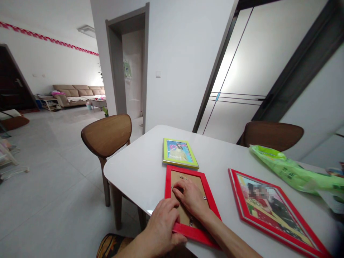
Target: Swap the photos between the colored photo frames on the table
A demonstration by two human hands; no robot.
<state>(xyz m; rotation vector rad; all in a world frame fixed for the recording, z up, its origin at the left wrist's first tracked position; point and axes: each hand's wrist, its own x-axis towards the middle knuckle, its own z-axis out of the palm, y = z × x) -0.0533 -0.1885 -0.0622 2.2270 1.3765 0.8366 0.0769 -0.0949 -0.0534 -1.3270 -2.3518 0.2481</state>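
A red picture frame (213, 208) lies face down on the white table, its brown backing board (176, 174) facing up. My left hand (163, 222) is closed around the frame's near left corner, thumb on the near edge. Over the backing reaches my right hand (192, 197), its fingers bent and pinched at a small metal clip by the left inner edge; the fingertips partly hide it. Another metal clip (205, 197) sits at the right inner edge, and one more at the near edge, beside my right wrist. A small metal hanger (183, 177) shows near the far end.
Just beyond lies a yellow-green framed picture (178, 152). To the right are a larger red framed picture (271, 208) and a green plastic bag (292, 172). Wooden chairs (107, 135) stand at the white table (134, 172), whose left edge is close by.
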